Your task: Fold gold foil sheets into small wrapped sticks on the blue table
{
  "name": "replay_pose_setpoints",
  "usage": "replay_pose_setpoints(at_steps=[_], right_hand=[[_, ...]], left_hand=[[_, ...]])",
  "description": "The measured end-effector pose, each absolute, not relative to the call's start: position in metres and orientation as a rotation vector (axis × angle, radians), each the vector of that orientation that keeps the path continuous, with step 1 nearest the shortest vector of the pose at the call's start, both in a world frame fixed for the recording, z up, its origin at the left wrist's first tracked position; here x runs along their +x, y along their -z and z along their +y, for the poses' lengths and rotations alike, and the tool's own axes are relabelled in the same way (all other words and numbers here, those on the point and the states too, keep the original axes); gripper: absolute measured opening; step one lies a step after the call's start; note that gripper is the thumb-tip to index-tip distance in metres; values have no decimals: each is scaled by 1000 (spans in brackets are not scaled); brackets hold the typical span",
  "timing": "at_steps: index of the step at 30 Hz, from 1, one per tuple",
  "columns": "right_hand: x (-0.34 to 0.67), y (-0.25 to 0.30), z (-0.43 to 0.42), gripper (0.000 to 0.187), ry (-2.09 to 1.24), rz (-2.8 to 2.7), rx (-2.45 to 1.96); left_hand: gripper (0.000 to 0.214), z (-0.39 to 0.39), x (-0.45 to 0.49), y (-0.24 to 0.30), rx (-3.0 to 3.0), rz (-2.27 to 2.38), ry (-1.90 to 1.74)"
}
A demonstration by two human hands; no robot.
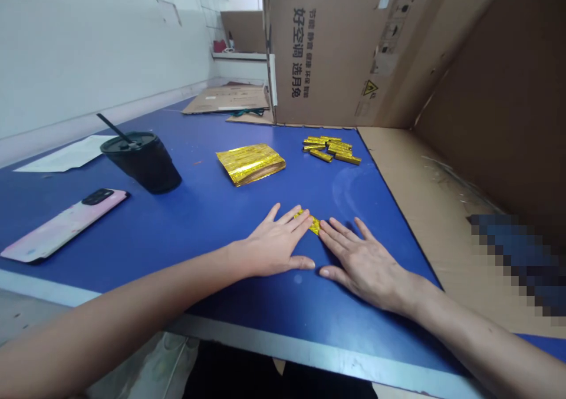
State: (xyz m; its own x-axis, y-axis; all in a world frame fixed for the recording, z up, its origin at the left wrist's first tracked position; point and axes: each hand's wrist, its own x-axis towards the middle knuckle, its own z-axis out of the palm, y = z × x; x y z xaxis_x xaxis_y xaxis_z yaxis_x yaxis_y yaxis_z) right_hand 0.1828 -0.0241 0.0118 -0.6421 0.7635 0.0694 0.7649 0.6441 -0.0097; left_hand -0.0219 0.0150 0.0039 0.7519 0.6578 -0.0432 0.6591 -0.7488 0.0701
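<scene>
A small piece of gold foil paper (315, 226) lies on the blue table, partly covered by fingers. My left hand (279, 243) lies flat with its fingers stretched out, the fingertips over the left part of the foil. From the other side my right hand (365, 260) is also flat, fingers spread, its index fingertip at the foil's right end. Farther back sits a stack of gold foil sheets (252, 163). To its right is a loose pile of several small rolled or folded gold foil strips (329, 148).
A dark cup with a straw (150, 163) stands at the left, near a white paper sheet (66, 154) and a pink-white phone (66, 225). A big cardboard box (327, 51) rises behind the table (212, 222). Flat cardboard (411, 193) borders the right side.
</scene>
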Motion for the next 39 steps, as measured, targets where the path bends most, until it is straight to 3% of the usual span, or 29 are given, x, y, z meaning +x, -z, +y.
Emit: replay_pose_setpoints(at_steps=[4,16,27,39], right_hand=[[195,-15,-11,55,22,-2767,-1323],[193,-9,-1,62,112,-2736,-1440],[175,-18,-24,74,-371,-2837,-1141],[193,-7,-1,73,-188,-2845,-1337]], left_hand=[[87,0,-22,-4,2924,1115,15],[90,-32,-14,-9,3009,1065,-70],[92,-35,-12,-2,2995,1105,-107],[89,-35,-18,2,2945,1096,-56]])
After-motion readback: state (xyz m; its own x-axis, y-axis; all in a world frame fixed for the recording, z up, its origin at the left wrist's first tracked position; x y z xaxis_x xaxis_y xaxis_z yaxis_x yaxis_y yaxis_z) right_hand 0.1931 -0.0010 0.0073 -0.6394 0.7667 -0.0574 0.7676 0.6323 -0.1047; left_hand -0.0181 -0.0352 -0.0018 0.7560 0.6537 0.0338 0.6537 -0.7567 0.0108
